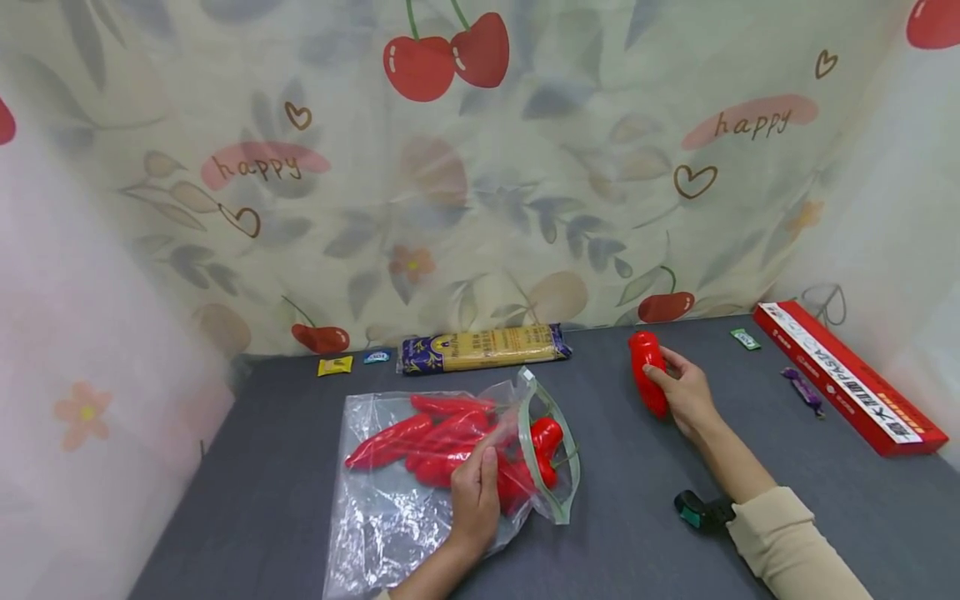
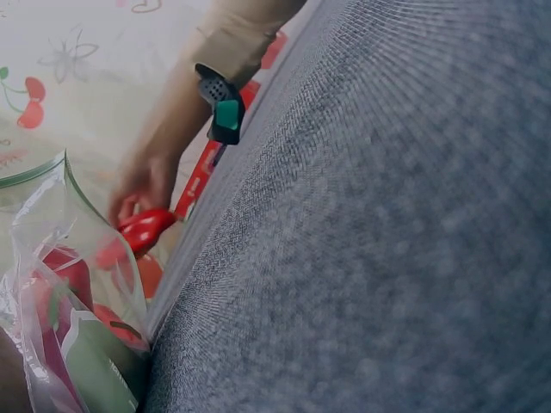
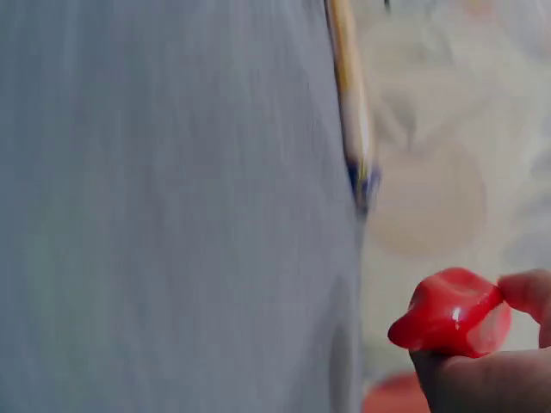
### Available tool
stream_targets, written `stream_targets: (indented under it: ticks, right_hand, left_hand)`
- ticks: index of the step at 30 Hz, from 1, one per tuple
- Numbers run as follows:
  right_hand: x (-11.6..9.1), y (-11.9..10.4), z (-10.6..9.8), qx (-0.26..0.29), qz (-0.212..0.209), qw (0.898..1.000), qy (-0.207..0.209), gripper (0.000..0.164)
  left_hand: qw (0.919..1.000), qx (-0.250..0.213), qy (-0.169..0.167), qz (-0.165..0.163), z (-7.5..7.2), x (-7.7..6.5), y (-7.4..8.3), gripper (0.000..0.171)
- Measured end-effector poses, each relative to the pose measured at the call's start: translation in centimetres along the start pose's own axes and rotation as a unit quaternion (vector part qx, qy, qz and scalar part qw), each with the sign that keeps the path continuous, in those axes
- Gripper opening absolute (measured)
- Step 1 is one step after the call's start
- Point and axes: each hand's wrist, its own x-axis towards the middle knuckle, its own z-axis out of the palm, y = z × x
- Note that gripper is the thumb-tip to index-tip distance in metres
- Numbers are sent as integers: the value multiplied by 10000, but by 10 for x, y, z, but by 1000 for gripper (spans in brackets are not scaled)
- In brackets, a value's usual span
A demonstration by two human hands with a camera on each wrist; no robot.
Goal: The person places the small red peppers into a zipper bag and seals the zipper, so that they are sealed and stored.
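Note:
A clear zip bag (image 1: 390, 517) lies on the table with several long red peppers (image 1: 457, 429) inside. Its green-edged mouth (image 1: 567, 492) gapes toward the right, and a pepper with a stem (image 1: 547, 450) shows there. My left hand (image 1: 474, 500) grips the bag near its mouth, with the thumb on the plastic; some fingers are hidden. To the right, my right hand (image 1: 684, 392) pinches a single red pepper (image 1: 647, 371) between thumb and fingers, apart from the bag. In the right wrist view, the same pepper (image 3: 452, 314) points its tip left.
A noodle packet (image 1: 483, 348) lies along the back by the patterned curtain. Yellow (image 1: 334, 366) and blue (image 1: 377, 356) wrapped sweets sit left of it. At right are a green sweet (image 1: 746, 339), a purple sweet (image 1: 804, 392) and a long red pasta box (image 1: 847, 379).

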Motion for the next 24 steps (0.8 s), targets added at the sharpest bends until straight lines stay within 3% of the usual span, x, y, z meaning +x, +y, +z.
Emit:
stream_targets:
  ticks: [3, 9, 12, 14, 18, 20, 24]
  right_hand:
    - [-10, -9, 23, 1024, -181, 9938, -401, 68]
    - [-29, -18, 57, 2448, -342, 9597, -1333, 75]
    - [-38, -22, 71, 2800, -189, 9513, -1271, 74]
    - [-43, -25, 79, 3014, 36, 9483, -991, 67]
    - [-50, -26, 91, 3163, 339, 9478, -217, 31]
    - [-53, -25, 93, 2990, 374, 9535, -21, 19]
    - [-62, -19, 90, 2185, 397, 9748, -222, 30]
  left_hand:
    - [10000, 26, 16, -12, 0, -1, -2, 34]
    - [10000, -12, -12, 10, 0, 0, 0, 34]
    - [9999, 55, -2, -155, 0, 0, 2, 33]
    - [9997, 90, 26, -209, 0, 0, 3, 33]
    - [9998, 139, 86, -145, 0, 0, 3, 34]
    - [9998, 146, 117, -108, 1, 0, 3, 34]
    - [9998, 122, 185, -17, 2, 1, 5, 33]
